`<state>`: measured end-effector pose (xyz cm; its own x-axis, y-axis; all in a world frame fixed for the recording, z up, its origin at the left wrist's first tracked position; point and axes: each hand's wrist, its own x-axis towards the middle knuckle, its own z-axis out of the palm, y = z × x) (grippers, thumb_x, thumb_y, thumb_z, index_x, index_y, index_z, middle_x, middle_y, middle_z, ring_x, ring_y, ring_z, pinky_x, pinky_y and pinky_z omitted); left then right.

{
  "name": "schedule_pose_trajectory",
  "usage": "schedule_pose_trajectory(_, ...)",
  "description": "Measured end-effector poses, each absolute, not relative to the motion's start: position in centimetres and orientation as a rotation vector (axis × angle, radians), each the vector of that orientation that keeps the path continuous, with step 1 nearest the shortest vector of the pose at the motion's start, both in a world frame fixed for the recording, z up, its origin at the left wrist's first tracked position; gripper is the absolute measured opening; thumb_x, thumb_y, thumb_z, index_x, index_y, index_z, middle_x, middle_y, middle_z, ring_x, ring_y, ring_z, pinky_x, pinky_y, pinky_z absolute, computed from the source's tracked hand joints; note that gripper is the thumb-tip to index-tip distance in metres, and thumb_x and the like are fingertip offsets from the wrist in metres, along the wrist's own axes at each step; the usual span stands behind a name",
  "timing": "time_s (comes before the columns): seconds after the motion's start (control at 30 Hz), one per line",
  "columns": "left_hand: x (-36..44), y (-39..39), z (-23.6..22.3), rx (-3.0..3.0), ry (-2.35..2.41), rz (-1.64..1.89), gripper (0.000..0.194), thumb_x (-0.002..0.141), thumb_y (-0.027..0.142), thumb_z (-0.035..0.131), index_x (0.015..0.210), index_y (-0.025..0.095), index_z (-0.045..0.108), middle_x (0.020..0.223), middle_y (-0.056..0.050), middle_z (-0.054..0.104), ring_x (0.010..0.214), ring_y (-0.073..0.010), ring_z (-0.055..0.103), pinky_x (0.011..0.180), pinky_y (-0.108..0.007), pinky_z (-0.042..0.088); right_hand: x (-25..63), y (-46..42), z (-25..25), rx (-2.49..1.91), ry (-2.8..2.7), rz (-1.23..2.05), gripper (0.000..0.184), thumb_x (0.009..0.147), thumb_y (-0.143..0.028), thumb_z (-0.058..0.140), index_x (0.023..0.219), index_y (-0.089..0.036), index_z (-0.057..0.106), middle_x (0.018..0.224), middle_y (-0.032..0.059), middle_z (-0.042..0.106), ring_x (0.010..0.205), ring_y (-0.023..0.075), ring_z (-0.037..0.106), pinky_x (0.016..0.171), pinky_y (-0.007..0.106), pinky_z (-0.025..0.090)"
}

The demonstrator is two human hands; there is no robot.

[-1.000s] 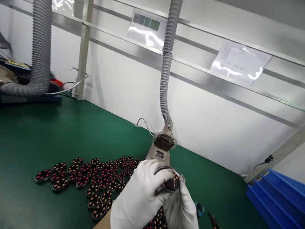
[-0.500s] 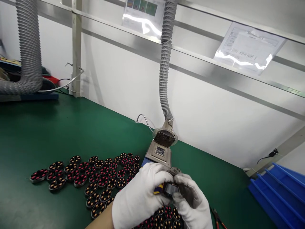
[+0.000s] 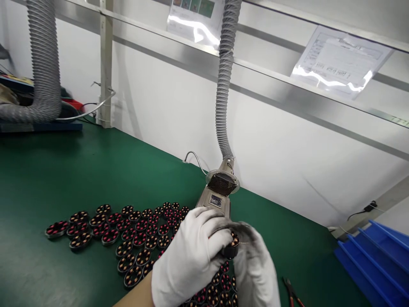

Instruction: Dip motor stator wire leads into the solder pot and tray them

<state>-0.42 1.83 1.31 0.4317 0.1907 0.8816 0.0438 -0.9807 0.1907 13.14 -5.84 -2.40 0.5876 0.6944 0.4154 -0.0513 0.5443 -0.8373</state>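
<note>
My left hand [image 3: 191, 251], in a white glove with dirty fingertips, grips a small round black motor stator [image 3: 230, 250] with copper-coloured windings along its rim. A thin copper-coloured wire [image 3: 243, 243] runs from the stator to my right hand [image 3: 258, 266], also gloved, whose fingers are curled beside it. The fingertips of the right hand are partly hidden and smeared. Many similar round stators [image 3: 140, 238], some with red windings and some with copper ones, lie in rows on the green table to the left and under my hands.
A metal-topped device [image 3: 213, 201] stands behind my hands, below a round extractor hood [image 3: 223, 182] on a grey flexible hose [image 3: 224, 85]. Pliers [image 3: 291, 292] lie to the right. Blue stacked trays [image 3: 373, 260] stand at the right edge. A thicker hose [image 3: 44, 64] hangs at left.
The stator has been turned so its wound face shows. My right hand has rolled over and drawn slightly away from it, with the thin wire now visible between. The view has shifted slightly.
</note>
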Motion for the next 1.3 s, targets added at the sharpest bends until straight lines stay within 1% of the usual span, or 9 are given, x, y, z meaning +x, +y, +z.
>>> schedule_pose_trajectory(0.23,-0.3,2.5,1.2,2.239,0.108,1.224,0.039,0.075,0.001,0.053,0.106,0.025,0.055,0.104,-0.001,0.060,0.095,-0.0183,0.055,0.086,-0.031,0.042,11.9,-3.8,-3.7,-0.886,-0.726,0.722,0.035,0.062,-0.048,0.076,0.087,-0.024,0.071,0.087,0.0063,0.071,0.084,0.0253,0.065,0.079,0.040,0.052)
schedule_pose_trajectory(0.43,-0.9,3.6,1.7,1.855,0.051,1.107,0.012,0.083,0.016,0.054,0.080,0.019,0.065,0.086,-0.002,0.064,0.085,-0.0163,0.058,0.081,-0.024,0.043,10.7,-4.4,-2.9,-0.820,-0.625,0.905,0.041,0.056,-0.041,0.082,0.091,-0.023,0.070,0.087,0.0062,0.070,0.080,0.0239,0.065,0.077,0.040,0.053)
schedule_pose_trajectory(0.53,-1.3,3.8,1.7,1.609,0.260,1.140,0.014,0.085,0.022,0.052,0.079,0.018,0.064,0.083,-0.001,0.063,0.080,-0.0155,0.058,0.076,-0.022,0.045,10.1,-5.2,-1.6,-0.733,-0.535,1.073,0.040,0.060,-0.040,0.081,0.094,-0.022,0.070,0.083,0.0065,0.071,0.071,0.0201,0.065,0.066,0.034,0.055)
schedule_pose_trajectory(0.63,-1.8,4.0,1.9,1.649,0.307,1.068,0.013,0.081,0.025,0.060,0.093,0.020,0.064,0.100,-0.002,0.062,0.094,-0.0183,0.056,0.085,-0.024,0.043,9.7,-6.0,-0.6,-0.620,-0.434,1.179,0.033,0.068,-0.041,0.075,0.095,-0.022,0.069,0.092,0.0077,0.071,0.074,0.0168,0.066,0.064,0.027,0.054)
schedule_pose_trajectory(0.77,-1.7,3.8,2.3,2.039,0.154,0.821,0.064,0.063,0.006,0.076,0.118,0.030,0.055,0.119,-0.001,0.055,0.110,-0.0216,0.048,0.097,-0.028,0.034,9.6,-6.3,-1.2,-0.596,-0.399,1.202,0.030,0.074,-0.041,0.070,0.099,-0.025,0.069,0.103,0.0059,0.069,0.092,0.0191,0.064,0.084,0.034,0.050)
schedule_pose_trajectory(0.87,-1.0,3.4,2.4,1.956,-0.014,0.891,0.041,0.070,0.012,0.076,0.107,0.025,0.063,0.105,-0.003,0.063,0.099,-0.0198,0.055,0.091,-0.026,0.039,10.6,-5.6,-2.9,-0.721,-0.471,1.135,0.029,0.071,-0.044,0.071,0.094,-0.026,0.070,0.102,0.0043,0.069,0.096,0.0204,0.063,0.085,0.036,0.050)
schedule_pose_trajectory(1.0,-0.6,3.0,2.0,1.643,0.038,1.021,0.004,0.078,0.019,0.068,0.076,0.016,0.071,0.079,-0.005,0.066,0.080,-0.0189,0.060,0.077,-0.025,0.046,12.7,-4.0,-5.0,-0.911,-0.597,1.004,0.026,0.055,-0.033,0.084,0.076,-0.025,0.072,0.084,0.0027,0.072,0.079,0.0190,0.067,0.077,0.032,0.054)
schedule_pose_trajectory(1.17,-1.5,3.7,1.9,1.281,0.337,1.041,0.008,0.077,0.026,0.068,0.075,0.018,0.069,0.078,-0.003,0.067,0.077,-0.0159,0.061,0.072,-0.019,0.048,13.1,-3.9,-5.2,-0.907,-0.562,0.938,0.028,0.050,-0.031,0.086,0.073,-0.027,0.072,0.080,0.0016,0.073,0.076,0.0210,0.067,0.076,0.034,0.055)
schedule_pose_trajectory(1.3,-1.1,3.5,2.2,1.370,0.242,0.822,0.017,0.070,0.025,0.076,0.084,0.018,0.071,0.093,-0.004,0.066,0.086,-0.0174,0.061,0.075,-0.019,0.048,11.6,-4.0,-5.1,-0.874,-0.526,0.899,0.031,0.061,-0.038,0.079,0.087,-0.026,0.071,0.087,0.0028,0.072,0.077,0.0207,0.067,0.080,0.037,0.054)
